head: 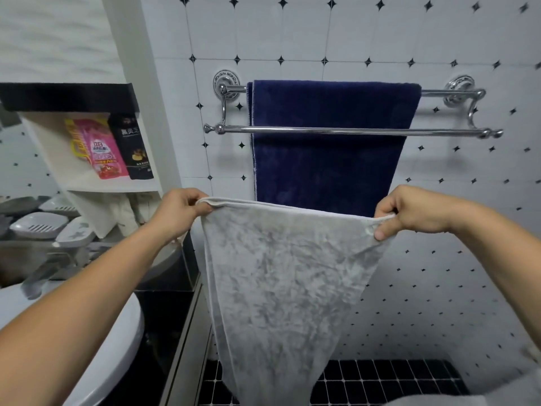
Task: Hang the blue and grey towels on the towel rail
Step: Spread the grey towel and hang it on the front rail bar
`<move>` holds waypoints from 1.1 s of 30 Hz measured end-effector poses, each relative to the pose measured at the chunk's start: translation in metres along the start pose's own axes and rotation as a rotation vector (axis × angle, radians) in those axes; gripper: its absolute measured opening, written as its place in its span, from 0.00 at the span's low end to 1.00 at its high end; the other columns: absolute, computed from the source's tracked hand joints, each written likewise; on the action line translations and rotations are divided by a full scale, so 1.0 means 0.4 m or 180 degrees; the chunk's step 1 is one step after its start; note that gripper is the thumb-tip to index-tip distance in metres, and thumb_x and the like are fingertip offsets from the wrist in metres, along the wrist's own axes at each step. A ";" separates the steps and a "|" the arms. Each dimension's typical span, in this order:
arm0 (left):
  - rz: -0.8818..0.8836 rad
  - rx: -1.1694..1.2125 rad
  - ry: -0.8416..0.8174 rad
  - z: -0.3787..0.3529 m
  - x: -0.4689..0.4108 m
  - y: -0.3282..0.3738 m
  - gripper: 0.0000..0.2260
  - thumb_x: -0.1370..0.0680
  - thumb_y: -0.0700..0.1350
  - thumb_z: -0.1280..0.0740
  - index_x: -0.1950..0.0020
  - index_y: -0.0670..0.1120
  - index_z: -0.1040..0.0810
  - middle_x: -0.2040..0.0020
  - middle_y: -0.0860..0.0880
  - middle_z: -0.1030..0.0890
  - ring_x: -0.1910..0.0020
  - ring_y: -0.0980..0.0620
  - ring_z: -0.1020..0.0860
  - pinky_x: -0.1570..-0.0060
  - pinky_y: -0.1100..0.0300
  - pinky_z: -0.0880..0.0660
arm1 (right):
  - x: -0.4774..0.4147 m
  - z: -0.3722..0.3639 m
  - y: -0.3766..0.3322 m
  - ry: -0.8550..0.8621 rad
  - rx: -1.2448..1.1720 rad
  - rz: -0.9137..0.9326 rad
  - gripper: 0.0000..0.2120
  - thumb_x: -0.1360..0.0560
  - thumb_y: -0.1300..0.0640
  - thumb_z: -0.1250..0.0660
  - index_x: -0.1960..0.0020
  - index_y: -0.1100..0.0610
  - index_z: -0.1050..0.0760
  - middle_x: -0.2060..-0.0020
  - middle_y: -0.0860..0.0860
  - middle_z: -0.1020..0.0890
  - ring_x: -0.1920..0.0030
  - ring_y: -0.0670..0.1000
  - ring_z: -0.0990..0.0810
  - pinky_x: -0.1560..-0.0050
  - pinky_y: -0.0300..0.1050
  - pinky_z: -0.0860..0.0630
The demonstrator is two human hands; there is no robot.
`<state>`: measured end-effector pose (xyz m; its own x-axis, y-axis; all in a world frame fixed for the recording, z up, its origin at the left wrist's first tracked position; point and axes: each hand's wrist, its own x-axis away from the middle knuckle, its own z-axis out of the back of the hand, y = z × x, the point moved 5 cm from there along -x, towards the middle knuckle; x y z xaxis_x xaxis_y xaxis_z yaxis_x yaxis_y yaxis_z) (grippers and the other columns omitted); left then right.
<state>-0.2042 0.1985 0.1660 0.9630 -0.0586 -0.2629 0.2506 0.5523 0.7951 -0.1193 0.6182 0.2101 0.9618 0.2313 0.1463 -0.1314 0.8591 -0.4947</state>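
Now, from the head view, two towels are seen. One blue towel (328, 159) hangs over the rear bar (235, 89) of the towel rail (474, 112) and passes behind the front bar (439, 131), which is bare along its whole length. One grey towel (281, 273) is held below the rail, in front of the lower part of the blue one. The left grip (178, 210) pinches its top left corner and the right grip (409, 210) pinches its top right corner, with thumb and fingers curled round the hem. The top edge is stretched between them, the cloth narrows downward, and its lower end leaves the picture. Open room lies between this edge and the front bar. On the shelf (117, 187) at the left stand two packets, one pink packet (102, 150) and one black packet (134, 148).
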 end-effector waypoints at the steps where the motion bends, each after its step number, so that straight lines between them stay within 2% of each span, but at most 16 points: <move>1: 0.0033 0.0114 0.0070 0.004 -0.004 0.001 0.05 0.26 0.38 0.28 0.59 0.47 0.17 0.64 0.46 0.19 0.66 0.55 0.26 0.63 0.59 0.30 | 0.002 -0.001 -0.003 0.0016 -0.0121 0.0040 0.10 0.36 0.51 0.19 0.69 0.50 0.19 0.75 0.44 0.25 0.74 0.45 0.32 0.74 0.35 0.36; 3: 0.0137 0.0386 0.0157 0.006 -0.009 0.003 0.06 0.26 0.36 0.29 0.59 0.46 0.17 0.62 0.45 0.18 0.62 0.52 0.24 0.58 0.60 0.29 | -0.003 0.005 0.004 0.0230 -0.0194 -0.0011 0.13 0.38 0.49 0.18 0.69 0.52 0.21 0.76 0.45 0.24 0.75 0.43 0.31 0.75 0.33 0.35; 5: 0.0229 0.0519 0.0178 -0.001 -0.012 0.008 0.08 0.25 0.35 0.29 0.61 0.47 0.18 0.63 0.47 0.19 0.62 0.52 0.24 0.58 0.61 0.28 | -0.013 0.016 0.016 0.0532 -0.0156 -0.0204 0.14 0.38 0.48 0.18 0.69 0.54 0.21 0.75 0.46 0.22 0.77 0.41 0.30 0.76 0.33 0.35; 8: 0.0385 0.0979 0.0211 -0.007 -0.023 0.026 0.07 0.24 0.36 0.31 0.61 0.45 0.20 0.63 0.45 0.20 0.61 0.48 0.23 0.55 0.56 0.26 | -0.028 0.044 0.034 0.1098 -0.0384 -0.0431 0.11 0.36 0.48 0.20 0.67 0.52 0.19 0.71 0.45 0.18 0.73 0.39 0.25 0.69 0.38 0.31; 9: 0.0424 0.1148 0.0208 -0.006 -0.028 0.035 0.07 0.24 0.36 0.31 0.60 0.44 0.20 0.63 0.44 0.20 0.60 0.47 0.23 0.55 0.54 0.26 | -0.033 0.056 0.037 0.1322 -0.0672 -0.0463 0.09 0.35 0.51 0.20 0.66 0.51 0.18 0.70 0.44 0.17 0.69 0.40 0.22 0.65 0.39 0.30; 11: 0.0408 0.1238 0.0214 0.004 -0.042 0.054 0.06 0.24 0.36 0.30 0.60 0.44 0.20 0.64 0.44 0.20 0.61 0.47 0.23 0.57 0.56 0.26 | -0.044 0.071 0.044 0.1686 -0.1446 -0.0477 0.06 0.35 0.62 0.21 0.63 0.54 0.16 0.69 0.47 0.16 0.62 0.48 0.19 0.60 0.40 0.25; 13: 0.0312 0.1058 0.0238 0.018 -0.056 0.069 0.05 0.25 0.38 0.29 0.60 0.45 0.19 0.64 0.45 0.19 0.61 0.47 0.23 0.58 0.56 0.26 | -0.055 0.076 0.052 0.1966 -0.2248 -0.0530 0.11 0.34 0.70 0.24 0.55 0.59 0.18 0.65 0.52 0.16 0.63 0.51 0.17 0.64 0.38 0.22; 15: 0.0233 0.0679 0.0322 0.034 -0.074 0.077 0.04 0.26 0.41 0.28 0.60 0.47 0.18 0.61 0.44 0.17 0.60 0.46 0.21 0.55 0.53 0.24 | -0.063 0.077 0.065 0.2167 -0.2765 -0.0700 0.16 0.33 0.71 0.25 0.49 0.59 0.21 0.60 0.54 0.17 0.64 0.50 0.17 0.66 0.39 0.21; 17: 0.0238 0.0042 0.0445 0.042 -0.092 0.084 0.04 0.26 0.46 0.27 0.60 0.49 0.18 0.61 0.45 0.16 0.59 0.45 0.20 0.53 0.49 0.23 | -0.068 0.078 0.079 0.2238 -0.2751 -0.0902 0.10 0.31 0.67 0.24 0.53 0.58 0.20 0.64 0.51 0.18 0.65 0.50 0.21 0.66 0.40 0.26; 19: 0.0286 -0.0111 0.0492 0.030 -0.109 0.103 0.05 0.26 0.47 0.27 0.61 0.49 0.19 0.65 0.47 0.17 0.64 0.45 0.20 0.61 0.51 0.23 | -0.074 0.086 0.096 0.2277 -0.2593 -0.1110 0.06 0.30 0.62 0.24 0.61 0.56 0.21 0.72 0.47 0.21 0.69 0.48 0.29 0.70 0.40 0.34; 21: 0.0490 0.0475 0.0381 -0.012 -0.129 0.124 0.06 0.23 0.42 0.30 0.61 0.46 0.22 0.69 0.46 0.20 0.74 0.47 0.20 0.78 0.60 0.28 | -0.090 0.096 0.119 0.2350 -0.2842 -0.1243 0.04 0.28 0.61 0.25 0.57 0.58 0.21 0.70 0.50 0.23 0.75 0.46 0.29 0.78 0.38 0.35; 23: 0.0846 0.1321 0.0220 -0.065 -0.150 0.147 0.06 0.21 0.38 0.34 0.58 0.43 0.25 0.64 0.43 0.20 0.77 0.48 0.19 0.84 0.64 0.29 | -0.118 0.104 0.138 0.2344 -0.3396 -0.1311 0.05 0.24 0.63 0.29 0.49 0.61 0.23 0.65 0.54 0.20 0.79 0.46 0.22 0.82 0.35 0.31; 25: 0.1115 0.1970 0.0239 -0.108 -0.172 0.171 0.03 0.21 0.36 0.35 0.54 0.39 0.26 0.59 0.41 0.21 0.77 0.48 0.18 0.82 0.64 0.25 | -0.145 0.111 0.151 0.2339 -0.4005 -0.1342 0.09 0.23 0.65 0.32 0.44 0.65 0.27 0.56 0.60 0.19 0.74 0.54 0.16 0.79 0.40 0.23; 27: 0.1262 0.2505 0.0403 -0.140 -0.199 0.186 0.04 0.22 0.34 0.33 0.49 0.36 0.27 0.55 0.41 0.22 0.77 0.48 0.18 0.78 0.64 0.23 | -0.172 0.128 0.171 0.2482 -0.4389 -0.1257 0.13 0.23 0.65 0.31 0.41 0.67 0.28 0.51 0.63 0.20 0.73 0.56 0.16 0.77 0.41 0.21; 30: 0.1313 0.3146 0.0754 -0.178 -0.241 0.203 0.08 0.23 0.33 0.32 0.46 0.34 0.26 0.54 0.43 0.21 0.76 0.49 0.18 0.73 0.63 0.20 | -0.213 0.168 0.194 0.2744 -0.4793 -0.1029 0.13 0.25 0.67 0.30 0.42 0.69 0.25 0.59 0.60 0.17 0.77 0.51 0.18 0.77 0.38 0.22; 33: 0.1182 0.3574 0.0944 -0.217 -0.277 0.231 0.04 0.23 0.29 0.37 0.50 0.34 0.24 0.55 0.44 0.20 0.69 0.48 0.16 0.69 0.64 0.19 | -0.259 0.211 0.214 0.2843 -0.5209 -0.0824 0.09 0.23 0.72 0.37 0.43 0.71 0.26 0.72 0.58 0.17 0.77 0.50 0.18 0.77 0.38 0.22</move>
<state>-0.2963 0.3281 0.2212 0.9712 0.2232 0.0831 0.0521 -0.5398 0.8402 -0.2504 0.7064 0.2250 0.8141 -0.5528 0.1780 -0.1716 -0.5218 -0.8356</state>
